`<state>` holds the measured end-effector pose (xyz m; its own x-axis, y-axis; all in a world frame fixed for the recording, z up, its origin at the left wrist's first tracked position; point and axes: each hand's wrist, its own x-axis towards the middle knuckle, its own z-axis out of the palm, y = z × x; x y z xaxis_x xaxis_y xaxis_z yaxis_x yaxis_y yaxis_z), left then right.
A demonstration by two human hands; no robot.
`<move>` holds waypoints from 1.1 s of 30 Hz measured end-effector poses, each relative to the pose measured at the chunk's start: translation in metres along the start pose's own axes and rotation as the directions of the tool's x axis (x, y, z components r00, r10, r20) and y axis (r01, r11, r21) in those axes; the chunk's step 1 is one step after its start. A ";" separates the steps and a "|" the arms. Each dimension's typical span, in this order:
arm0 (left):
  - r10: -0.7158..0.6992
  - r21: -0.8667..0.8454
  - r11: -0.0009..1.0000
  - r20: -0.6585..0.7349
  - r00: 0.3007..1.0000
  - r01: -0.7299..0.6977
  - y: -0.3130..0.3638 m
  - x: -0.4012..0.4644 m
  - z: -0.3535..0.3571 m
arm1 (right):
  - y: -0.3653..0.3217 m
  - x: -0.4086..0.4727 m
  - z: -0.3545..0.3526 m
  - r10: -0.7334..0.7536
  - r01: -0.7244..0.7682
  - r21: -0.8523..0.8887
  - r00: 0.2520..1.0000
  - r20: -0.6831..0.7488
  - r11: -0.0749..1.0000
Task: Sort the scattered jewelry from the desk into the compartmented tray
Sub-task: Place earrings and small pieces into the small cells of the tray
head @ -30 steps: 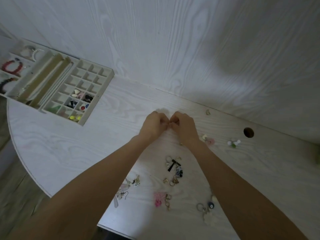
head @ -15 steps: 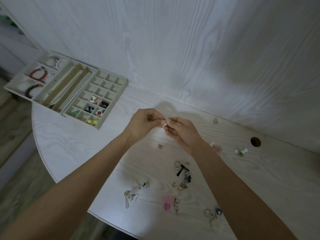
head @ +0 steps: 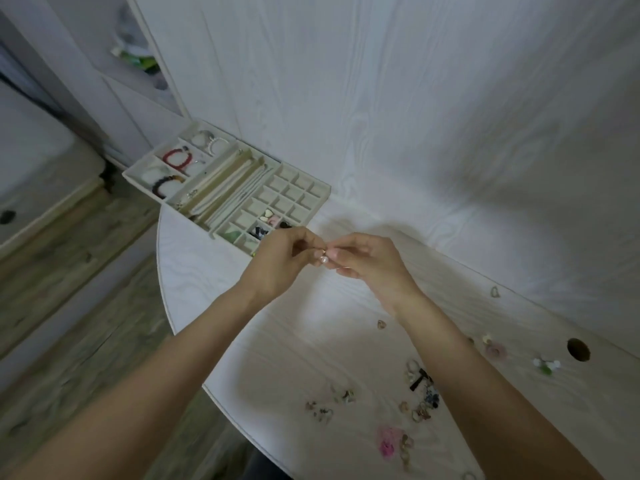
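Hands meet just beside the compartmented tray point(head: 313, 202): your left hand point(head: 282, 263) and right hand point(head: 369, 263) both pinch a pearl earring point(head: 324, 259) above the table point(head: 214, 289).

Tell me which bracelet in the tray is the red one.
The red bracelet lies in the middle left compartment of the tray, between the white one behind and the dark one in front.

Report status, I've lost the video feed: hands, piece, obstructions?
Left hand and right hand pinch one pearl earring together above the desk. Tray just beyond. Nothing in the way.
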<state>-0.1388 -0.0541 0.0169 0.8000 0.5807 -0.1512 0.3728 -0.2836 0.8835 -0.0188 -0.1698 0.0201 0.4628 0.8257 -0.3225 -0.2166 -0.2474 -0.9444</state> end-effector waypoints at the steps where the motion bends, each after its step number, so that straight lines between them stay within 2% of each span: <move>1: 0.008 0.047 0.999 0.008 1.000 -0.008 -0.002 -0.001 -0.007 | -0.002 0.004 0.008 -0.025 0.025 -0.044 1.000 -0.009 0.999; 6: 0.041 0.169 0.985 0.001 0.999 -0.041 -0.013 0.006 -0.045 | -0.007 0.034 0.040 -0.060 0.065 -0.122 0.997 0.042 0.990; 8: 0.043 0.209 0.977 -0.003 0.999 -0.042 -0.021 0.012 -0.060 | -0.006 0.048 0.054 -0.104 0.115 -0.278 0.993 0.054 0.954; 10: 0.022 0.212 0.977 -0.022 1.000 -0.017 -0.030 0.018 -0.073 | -0.005 0.063 0.069 -0.209 0.218 -0.494 0.975 0.073 0.842; 12: 0.011 0.219 0.976 -0.057 0.998 0.002 -0.041 0.023 -0.084 | -0.004 0.081 0.085 -0.305 0.331 -0.669 0.939 0.161 0.665; 13: 0.008 0.225 0.974 -0.075 0.997 0.010 -0.048 0.026 -0.089 | -0.002 0.090 0.093 -0.320 0.361 -0.719 0.926 0.200 0.594; 15: 0.004 0.237 0.971 -0.112 0.994 0.023 -0.066 0.033 -0.100 | 0.003 0.109 0.105 -0.329 0.366 -0.756 0.921 0.209 0.543; 18: 0.022 0.406 0.913 -0.138 0.990 0.036 -0.098 0.043 -0.117 | 0.016 0.133 0.120 -0.338 0.318 -0.722 0.933 0.124 0.614; 21: -0.032 0.616 0.786 -0.058 0.998 0.061 -0.126 0.047 -0.130 | 0.027 0.157 0.130 -0.309 0.254 -0.693 0.950 0.047 0.675; 23: -0.094 0.711 0.702 0.019 0.995 0.052 -0.138 0.046 -0.136 | 0.032 0.170 0.135 -0.255 0.176 -0.735 0.967 0.005 0.655; 25: -0.120 0.751 0.661 0.093 0.988 0.009 -0.147 0.046 -0.139 | 0.035 0.180 0.140 -0.228 0.102 -0.800 0.973 -0.044 0.591; 28: -0.110 0.765 0.644 0.128 0.986 -0.027 -0.156 0.047 -0.141 | 0.041 0.191 0.148 -0.179 0.026 -0.839 0.980 -0.085 0.544; 33: -0.092 0.697 0.717 0.092 0.992 0.002 -0.165 0.049 -0.138 | 0.060 0.202 0.163 -0.072 -0.095 -0.726 0.978 -0.195 0.681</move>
<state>-0.2263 0.1268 -0.0754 0.8022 0.5317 -0.2715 0.5964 -0.7343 0.3243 -0.0782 0.0649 -0.0910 0.6363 0.7263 -0.2599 0.4331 -0.6151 -0.6588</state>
